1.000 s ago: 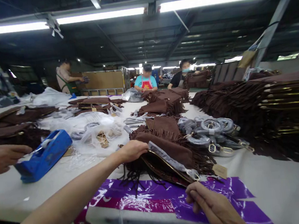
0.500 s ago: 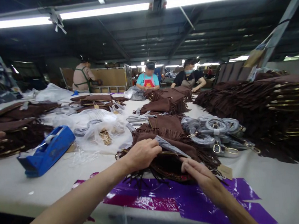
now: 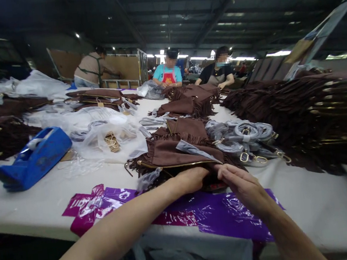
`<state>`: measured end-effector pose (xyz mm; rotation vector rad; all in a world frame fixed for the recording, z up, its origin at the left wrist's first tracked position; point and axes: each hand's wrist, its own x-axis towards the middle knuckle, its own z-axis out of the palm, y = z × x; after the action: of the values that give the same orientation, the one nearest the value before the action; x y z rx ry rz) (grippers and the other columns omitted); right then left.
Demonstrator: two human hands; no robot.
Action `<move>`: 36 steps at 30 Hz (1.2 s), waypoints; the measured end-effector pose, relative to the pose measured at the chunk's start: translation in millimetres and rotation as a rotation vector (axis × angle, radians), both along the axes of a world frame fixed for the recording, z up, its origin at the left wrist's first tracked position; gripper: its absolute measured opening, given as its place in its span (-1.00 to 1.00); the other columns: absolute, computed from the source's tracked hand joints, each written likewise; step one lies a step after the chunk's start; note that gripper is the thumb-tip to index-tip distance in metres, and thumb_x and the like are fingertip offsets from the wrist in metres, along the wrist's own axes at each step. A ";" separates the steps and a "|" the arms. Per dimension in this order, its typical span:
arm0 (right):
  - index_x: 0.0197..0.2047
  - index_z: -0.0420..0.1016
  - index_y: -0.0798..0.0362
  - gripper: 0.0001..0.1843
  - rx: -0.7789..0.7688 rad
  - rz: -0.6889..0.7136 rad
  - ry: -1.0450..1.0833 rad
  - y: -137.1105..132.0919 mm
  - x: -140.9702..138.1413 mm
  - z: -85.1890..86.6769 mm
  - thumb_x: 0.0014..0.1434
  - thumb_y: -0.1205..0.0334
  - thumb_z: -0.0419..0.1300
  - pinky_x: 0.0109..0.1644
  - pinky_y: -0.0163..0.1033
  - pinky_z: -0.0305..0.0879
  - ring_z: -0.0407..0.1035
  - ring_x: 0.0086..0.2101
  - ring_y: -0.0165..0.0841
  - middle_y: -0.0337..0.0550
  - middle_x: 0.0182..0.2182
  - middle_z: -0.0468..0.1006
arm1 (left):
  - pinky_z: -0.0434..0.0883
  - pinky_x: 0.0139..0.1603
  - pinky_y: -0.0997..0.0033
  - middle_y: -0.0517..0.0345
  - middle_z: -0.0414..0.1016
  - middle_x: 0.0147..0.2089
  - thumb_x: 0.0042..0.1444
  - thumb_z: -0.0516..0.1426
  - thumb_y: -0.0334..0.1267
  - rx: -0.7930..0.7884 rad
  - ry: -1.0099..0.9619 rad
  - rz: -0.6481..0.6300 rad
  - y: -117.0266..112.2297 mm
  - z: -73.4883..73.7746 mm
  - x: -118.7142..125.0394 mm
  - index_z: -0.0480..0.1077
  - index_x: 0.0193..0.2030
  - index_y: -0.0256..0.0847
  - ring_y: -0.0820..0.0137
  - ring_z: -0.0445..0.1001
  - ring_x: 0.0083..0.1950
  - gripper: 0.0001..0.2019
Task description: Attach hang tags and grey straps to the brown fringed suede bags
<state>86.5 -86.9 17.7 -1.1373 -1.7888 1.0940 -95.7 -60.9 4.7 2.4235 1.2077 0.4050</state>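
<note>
A brown fringed bag (image 3: pixel 176 152) with a gold zipper lies in front of me, its mouth unzipped and facing me. My left hand (image 3: pixel 194 179) reaches inside that mouth, so its fingers are hidden. At the right end of the zipper, my right hand (image 3: pixel 239 181) pinches the bag's edge between thumb and fingers. A grey wrapped strip (image 3: pixel 197 150) lies across the bag's upper side, ending near my right hand. Under the bag, shiny purple and magenta plastic sheeting (image 3: pixel 229 219) covers the table edge.
A blue tape dispenser (image 3: pixel 37 159) and a clear plastic bag (image 3: pixel 113 142) holding tags stand left. Wrapped grey straps (image 3: pixel 245 139) with gold clips lie right, before a tall stack of fringed bags (image 3: pixel 324 118). Several people work beyond the white table (image 3: pixel 320 205).
My left hand has gone from the bag's upper edge down into its mouth. The right hand still grips the edge. My view has tilted down, and another person's hand at far left is gone.
</note>
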 end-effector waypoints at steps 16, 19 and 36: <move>-0.49 0.33 0.02 -0.65 0.004 -0.017 -0.158 8.7 6.9 8.4 0.22 0.01 -0.02 -0.37 -0.30 0.16 0.23 -0.47 -0.38 -0.31 -0.56 0.31 | 0.26 0.25 0.21 -0.08 0.39 0.18 0.19 -0.06 -0.47 0.027 -0.047 0.074 1.8 -9.5 5.9 0.27 0.17 -0.29 0.18 0.35 0.19 -0.60; -0.47 0.34 0.02 -0.67 -0.003 -0.014 -0.145 11.8 9.3 2.6 0.22 0.02 -0.01 -0.39 -0.30 0.15 0.22 -0.48 -0.39 -0.32 -0.56 0.30 | 0.31 0.19 0.24 -0.04 0.42 0.14 0.18 -0.04 -0.44 -0.047 -0.054 0.051 1.7 -10.3 4.4 0.29 0.13 -0.25 0.21 0.39 0.14 -0.62; -0.49 0.32 0.01 -0.68 -0.113 0.006 0.026 17.6 9.7 -1.4 0.15 -0.02 0.04 -0.40 -0.33 0.19 0.20 -0.48 -0.40 -0.32 -0.55 0.27 | 0.24 0.28 0.25 0.06 0.41 0.19 0.21 -0.06 -0.42 -0.068 -0.116 0.093 3.1 -14.9 11.2 0.31 0.17 -0.20 0.27 0.36 0.19 -0.60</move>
<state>96.2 -69.3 16.3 -1.1795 -1.7302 1.2205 -84.5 -57.8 -10.2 2.2600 1.2663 0.5159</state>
